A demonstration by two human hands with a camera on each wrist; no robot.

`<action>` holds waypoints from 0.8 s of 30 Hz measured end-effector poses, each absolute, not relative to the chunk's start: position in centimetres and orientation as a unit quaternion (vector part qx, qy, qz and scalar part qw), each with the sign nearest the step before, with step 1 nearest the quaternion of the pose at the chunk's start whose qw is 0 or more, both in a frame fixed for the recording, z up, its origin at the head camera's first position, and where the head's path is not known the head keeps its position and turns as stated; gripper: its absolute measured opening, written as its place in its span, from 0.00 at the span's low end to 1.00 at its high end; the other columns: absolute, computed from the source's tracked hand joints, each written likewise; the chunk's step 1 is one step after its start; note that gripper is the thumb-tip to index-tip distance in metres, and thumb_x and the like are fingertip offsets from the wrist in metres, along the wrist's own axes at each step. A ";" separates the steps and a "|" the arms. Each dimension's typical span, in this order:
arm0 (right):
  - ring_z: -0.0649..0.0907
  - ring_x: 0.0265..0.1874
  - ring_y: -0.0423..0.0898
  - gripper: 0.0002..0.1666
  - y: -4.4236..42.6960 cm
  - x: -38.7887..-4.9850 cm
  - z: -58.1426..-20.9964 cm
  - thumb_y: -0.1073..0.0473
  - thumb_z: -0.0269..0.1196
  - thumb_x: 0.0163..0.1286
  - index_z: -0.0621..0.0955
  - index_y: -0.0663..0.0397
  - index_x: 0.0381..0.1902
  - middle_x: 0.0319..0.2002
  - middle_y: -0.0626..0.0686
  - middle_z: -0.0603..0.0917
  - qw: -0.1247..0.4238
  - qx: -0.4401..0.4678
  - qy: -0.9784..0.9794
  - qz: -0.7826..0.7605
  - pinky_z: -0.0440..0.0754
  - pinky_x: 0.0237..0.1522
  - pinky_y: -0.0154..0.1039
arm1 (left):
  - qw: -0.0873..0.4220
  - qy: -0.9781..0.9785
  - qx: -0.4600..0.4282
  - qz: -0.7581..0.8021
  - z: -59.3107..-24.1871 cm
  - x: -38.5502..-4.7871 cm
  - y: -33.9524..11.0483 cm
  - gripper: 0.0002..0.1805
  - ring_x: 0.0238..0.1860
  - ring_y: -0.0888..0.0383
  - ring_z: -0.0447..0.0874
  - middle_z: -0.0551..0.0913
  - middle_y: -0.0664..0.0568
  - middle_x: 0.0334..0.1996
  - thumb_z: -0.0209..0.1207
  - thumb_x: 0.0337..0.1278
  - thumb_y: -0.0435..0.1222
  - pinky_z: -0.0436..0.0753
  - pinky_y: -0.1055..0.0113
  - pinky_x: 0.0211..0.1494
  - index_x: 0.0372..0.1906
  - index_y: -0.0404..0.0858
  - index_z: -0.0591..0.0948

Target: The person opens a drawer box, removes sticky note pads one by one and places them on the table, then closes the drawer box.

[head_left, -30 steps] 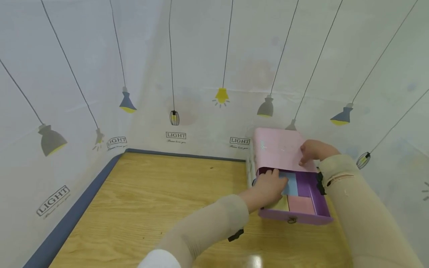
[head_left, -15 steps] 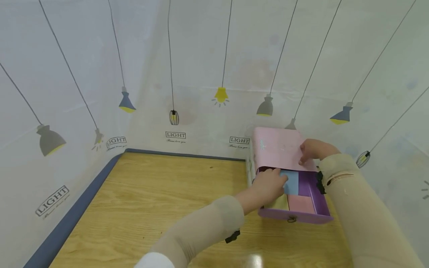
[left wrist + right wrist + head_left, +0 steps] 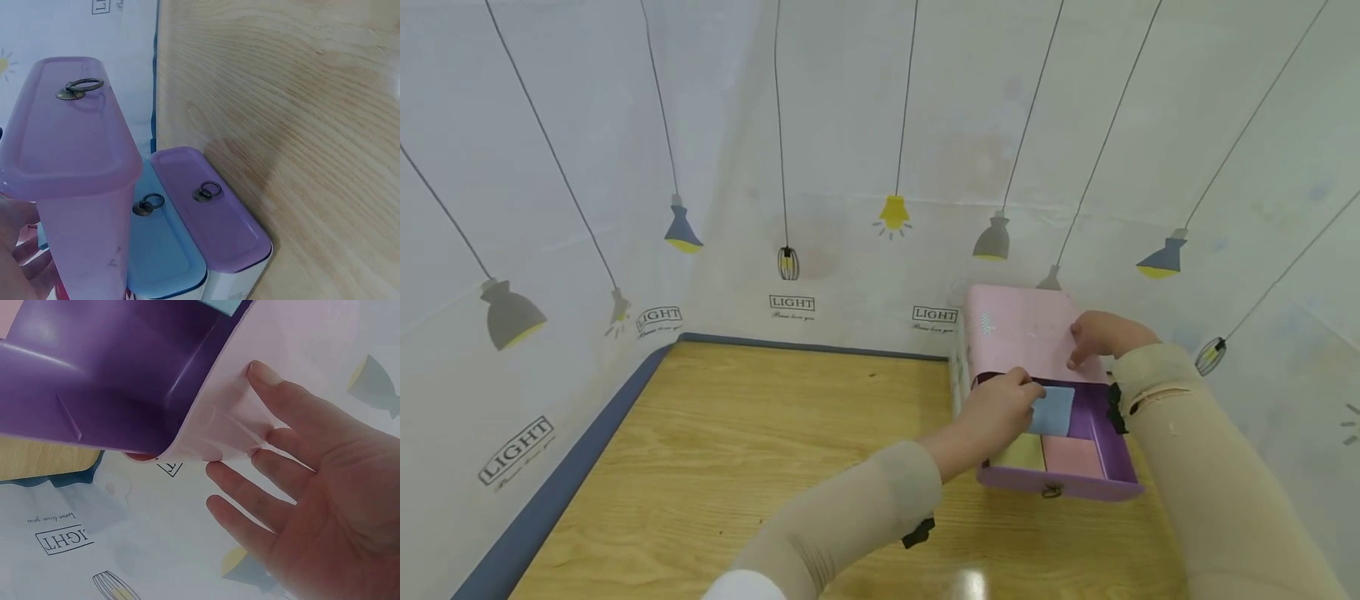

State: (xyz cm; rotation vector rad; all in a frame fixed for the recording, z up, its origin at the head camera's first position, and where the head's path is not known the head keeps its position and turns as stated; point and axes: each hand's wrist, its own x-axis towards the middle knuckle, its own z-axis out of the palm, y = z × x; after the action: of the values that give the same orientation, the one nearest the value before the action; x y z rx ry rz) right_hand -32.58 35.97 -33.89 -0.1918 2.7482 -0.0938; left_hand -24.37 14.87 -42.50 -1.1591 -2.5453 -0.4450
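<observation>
A pink-topped drawer unit (image 3: 1022, 333) stands against the back wall, its purple top drawer (image 3: 1060, 485) pulled out. Inside the drawer lie a yellow sticky note pad (image 3: 1024, 452) and a pink sticky note pad (image 3: 1072, 457). My left hand (image 3: 996, 417) reaches over the drawer and pinches a blue sticky note pad (image 3: 1054, 410) at its left side; the fingertips are partly hidden. With fingers spread, my right hand (image 3: 1112, 335) rests on the unit's pink top near its right edge. In the right wrist view its fingertips (image 3: 265, 374) touch the pink surface.
Below the pulled-out drawer, the left wrist view shows a blue drawer front (image 3: 165, 250) and a purple drawer front (image 3: 212, 215), each with a ring pull. A wooden table (image 3: 790, 433) extends left of the unit. Wall sheeting (image 3: 850, 125) printed with lamps surrounds it.
My left hand has risen slightly and shifted, and the blue sticky note pad has moved a little right and tilted. More of the yellow pad shows. The right hand stays put.
</observation>
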 end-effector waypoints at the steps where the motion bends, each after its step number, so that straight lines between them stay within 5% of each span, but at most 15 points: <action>1: 0.70 0.59 0.72 0.44 35.9 -32.5 -33.8 0.57 0.70 0.59 0.65 0.86 0.60 0.59 0.78 0.69 0.191 -0.069 0.978 -0.036 0.69 0.60 0.61 | 0.143 -0.890 -0.397 -0.170 -42.5 -24.4 14.9 0.13 0.37 0.67 0.78 0.77 0.57 0.46 0.62 0.62 0.38 0.75 0.80 0.36 0.52 0.49 0.83; 14: 0.71 0.59 0.71 0.44 35.8 -32.2 -33.4 0.58 0.69 0.59 0.64 0.86 0.61 0.60 0.78 0.68 0.193 -0.075 0.977 -0.050 0.68 0.61 0.60 | 0.043 -0.907 -0.339 -0.247 -42.8 -25.2 15.3 0.19 0.48 0.69 0.79 0.83 0.62 0.47 0.64 0.60 0.36 0.75 0.76 0.48 0.56 0.51 0.80; 24: 0.70 0.59 0.71 0.44 36.6 -32.5 -34.0 0.57 0.70 0.59 0.64 0.85 0.61 0.60 0.77 0.68 0.192 -0.075 0.977 -0.053 0.68 0.61 0.61 | 0.032 -0.905 -0.348 -0.244 -42.5 -24.6 15.3 0.17 0.48 0.70 0.79 0.83 0.63 0.50 0.60 0.65 0.34 0.76 0.77 0.47 0.55 0.51 0.76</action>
State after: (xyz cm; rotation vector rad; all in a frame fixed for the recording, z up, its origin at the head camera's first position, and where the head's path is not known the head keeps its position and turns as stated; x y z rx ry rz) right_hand -32.48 36.57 -33.99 -0.2109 2.7436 -0.1495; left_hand -24.64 15.27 -42.49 -1.0725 -2.7854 -0.7498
